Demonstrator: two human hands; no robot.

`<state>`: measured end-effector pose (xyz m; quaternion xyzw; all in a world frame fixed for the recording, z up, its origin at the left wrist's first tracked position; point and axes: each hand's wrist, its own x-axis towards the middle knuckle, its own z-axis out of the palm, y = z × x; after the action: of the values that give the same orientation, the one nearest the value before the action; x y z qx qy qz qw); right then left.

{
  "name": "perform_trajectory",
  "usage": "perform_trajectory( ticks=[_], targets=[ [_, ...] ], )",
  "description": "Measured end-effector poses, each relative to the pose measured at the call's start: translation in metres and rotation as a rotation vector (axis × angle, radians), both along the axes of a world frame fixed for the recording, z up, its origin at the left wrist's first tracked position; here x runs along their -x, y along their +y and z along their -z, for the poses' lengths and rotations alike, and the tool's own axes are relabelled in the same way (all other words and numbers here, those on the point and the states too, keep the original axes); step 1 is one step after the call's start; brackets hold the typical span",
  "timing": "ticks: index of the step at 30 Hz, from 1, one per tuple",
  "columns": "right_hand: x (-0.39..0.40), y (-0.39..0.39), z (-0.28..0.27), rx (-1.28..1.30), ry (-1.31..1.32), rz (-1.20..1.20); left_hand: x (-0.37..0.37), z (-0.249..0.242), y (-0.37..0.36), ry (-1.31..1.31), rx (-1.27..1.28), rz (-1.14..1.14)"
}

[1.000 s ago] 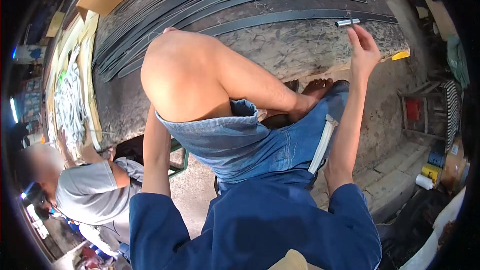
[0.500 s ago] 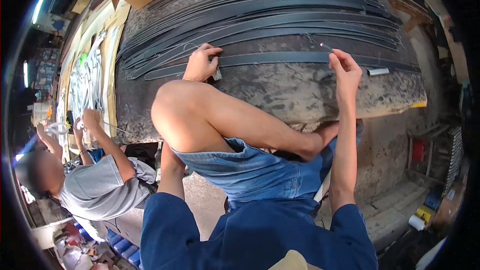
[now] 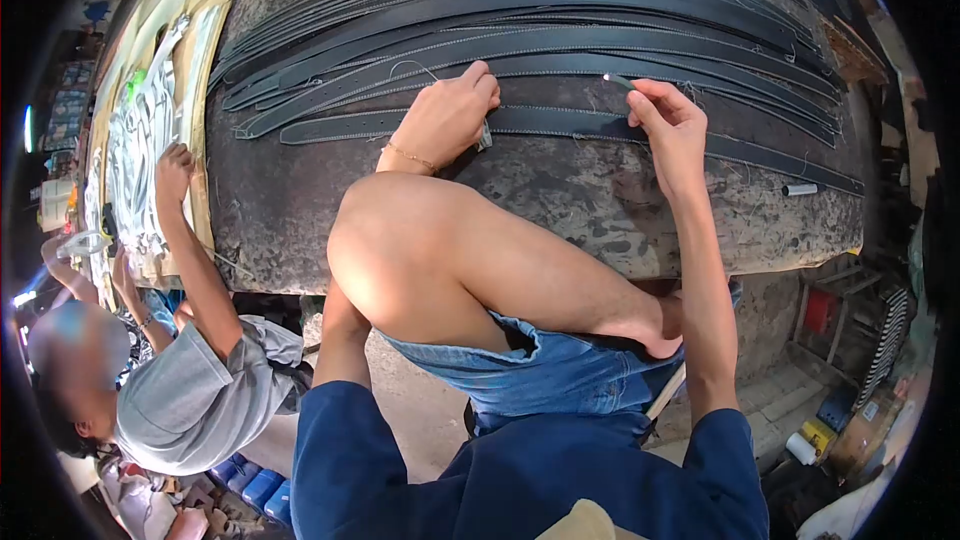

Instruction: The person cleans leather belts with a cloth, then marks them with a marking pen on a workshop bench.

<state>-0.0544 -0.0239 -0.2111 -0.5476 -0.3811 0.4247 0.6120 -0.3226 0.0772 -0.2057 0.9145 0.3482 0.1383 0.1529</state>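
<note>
Head view — hands (image 3: 445, 121) above straps (image 3: 560, 40)

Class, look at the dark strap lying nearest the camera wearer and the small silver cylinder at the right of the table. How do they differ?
The strap is long and flat, while the cylinder is short and rounded. The strap is dark with pale edge stitching; the cylinder is shiny silver. The left hand hides part of the strap, but the cylinder shows uncovered. Both lie on the worn table.
</note>
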Motion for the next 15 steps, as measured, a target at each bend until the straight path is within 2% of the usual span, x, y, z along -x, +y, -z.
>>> perform_trajectory(
  ticks=[4,7,9,12,15],
  targets=[
    [0.021,0.016,0.007,0.003,0.187,-0.037,0.006,-0.008,0.001,-0.043,0.09,-0.006],
    [0.029,0.023,0.015,-0.011,0.112,-0.04,0.016,-0.011,0.004,-0.034,0.18,0.054],
    [0.029,0.027,0.019,-0.024,0.053,-0.039,0.023,-0.015,0.005,-0.089,0.401,0.073],
    [0.031,0.025,0.018,-0.016,-0.005,-0.041,0.028,-0.026,0.005,-0.062,0.54,0.065],
    [0.057,0.035,0.005,-0.009,-0.079,-0.03,0.027,-0.018,0.005,-0.094,0.481,0.087]
  ],
)
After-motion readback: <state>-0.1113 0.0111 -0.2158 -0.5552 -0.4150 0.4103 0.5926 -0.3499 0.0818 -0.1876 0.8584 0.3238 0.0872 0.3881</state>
